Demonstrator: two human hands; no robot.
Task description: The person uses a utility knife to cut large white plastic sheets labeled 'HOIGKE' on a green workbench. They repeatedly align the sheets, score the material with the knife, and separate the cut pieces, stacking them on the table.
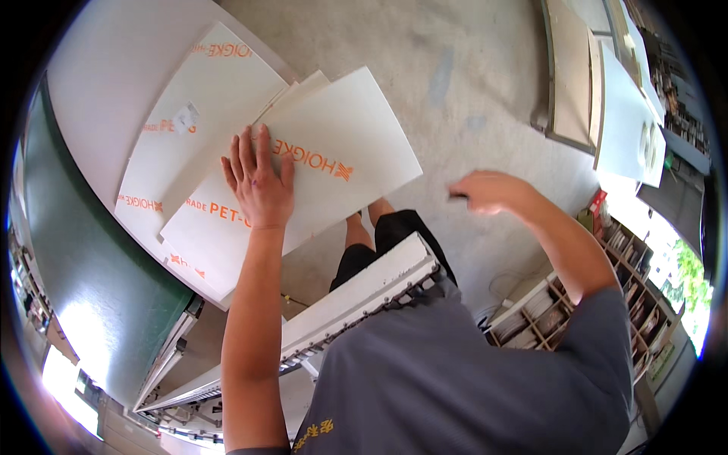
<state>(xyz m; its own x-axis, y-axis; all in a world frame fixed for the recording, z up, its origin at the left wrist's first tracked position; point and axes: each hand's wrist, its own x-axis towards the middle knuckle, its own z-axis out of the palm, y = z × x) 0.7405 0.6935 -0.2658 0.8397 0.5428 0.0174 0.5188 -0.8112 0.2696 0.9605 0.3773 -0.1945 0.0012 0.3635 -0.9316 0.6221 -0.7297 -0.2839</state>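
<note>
My left hand (260,189) lies flat, fingers a little apart, on top of a white panel (356,121) with orange print. Beneath that panel, another white printed panel (201,87) sticks out at the upper left, turned at a different angle. A small crumpled clear patch (186,117) sits on the lower panel. Off to the right, over the floor and clear of the panels, my right hand (493,191) is closed around a small dark object (457,197). Only a short tip of it shows, too little to name its kind.
The panels rest on a pale table surface (98,61), beside a dark green surface (98,280) at left. A white rail (364,296) runs right in front of my body. Large boards (622,121) lean at the upper right. A compartmented shelf (542,311) stands at lower right.
</note>
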